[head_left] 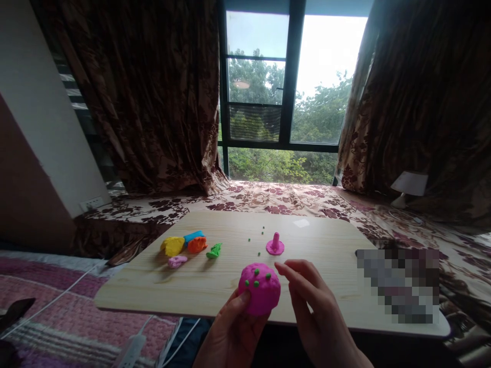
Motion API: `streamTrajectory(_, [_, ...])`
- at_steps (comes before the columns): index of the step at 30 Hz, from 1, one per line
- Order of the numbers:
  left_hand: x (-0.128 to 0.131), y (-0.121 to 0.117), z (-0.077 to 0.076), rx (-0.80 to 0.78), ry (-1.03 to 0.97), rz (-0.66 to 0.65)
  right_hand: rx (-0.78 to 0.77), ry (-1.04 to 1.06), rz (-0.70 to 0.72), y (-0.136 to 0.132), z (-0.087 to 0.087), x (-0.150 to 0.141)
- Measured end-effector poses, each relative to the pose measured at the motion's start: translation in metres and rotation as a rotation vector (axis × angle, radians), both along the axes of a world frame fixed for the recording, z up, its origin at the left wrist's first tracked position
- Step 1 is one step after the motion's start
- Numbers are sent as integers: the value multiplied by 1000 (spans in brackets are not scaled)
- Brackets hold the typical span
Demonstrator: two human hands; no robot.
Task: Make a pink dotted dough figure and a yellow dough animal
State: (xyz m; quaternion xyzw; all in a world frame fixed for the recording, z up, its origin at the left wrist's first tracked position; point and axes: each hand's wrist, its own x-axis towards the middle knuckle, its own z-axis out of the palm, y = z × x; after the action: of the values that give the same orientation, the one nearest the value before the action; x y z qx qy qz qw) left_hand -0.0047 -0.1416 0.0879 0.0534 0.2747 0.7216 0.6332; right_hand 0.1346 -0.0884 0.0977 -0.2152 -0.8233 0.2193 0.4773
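A pink modelling-clay dome (263, 296) with several small green clay dots on its face is held up over the near edge of the table. My left hand (233, 327) grips it from below and the left, thumb pressed on its front. Close to its upper right side is my right hand (314, 301), index finger stretched out, thumb apart from it, with nothing visible in the fingers. Beyond the dome stands a pink clay piece (275, 245), a flat disc with an upright stem. A few tiny green clay bits (259, 254) lie to the left of that piece.
Lumps of yellow clay (173, 246), blue clay (194, 237), orange clay (197, 245), light pink clay (177, 261) and green clay (215, 250) lie on the left of the wooden table (134, 291). A blurred-out object (399, 286) is at the right. Behind are a lamp (409, 184) and window.
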Motion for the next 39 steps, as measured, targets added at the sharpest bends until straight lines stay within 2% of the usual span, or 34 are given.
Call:
streamTrajectory(5, [0,-1,-1,11,-16,1,-71,53,-6,-2,-2,-6])
streamTrajectory(14, [-2,0,-6,22,-24,0,128,-87,-55,-3,2,-4])
streamTrajectory(23, [-4,1,-12,19,-24,13,200,-131,-52,-3,-1,-7])
streamTrajectory(32, [-2,1,-6,-38,-17,45,127,-126,-24,0,2,-8])
streamTrajectory(35, [-9,3,-4,-61,16,109,129,-131,-50,12,8,-7])
streamTrajectory(37, [-21,4,-6,-83,48,159,115,-125,-117,29,11,-7])
streamTrajectory(39, [-35,4,-10,-104,67,190,75,-218,-192,51,10,-12])
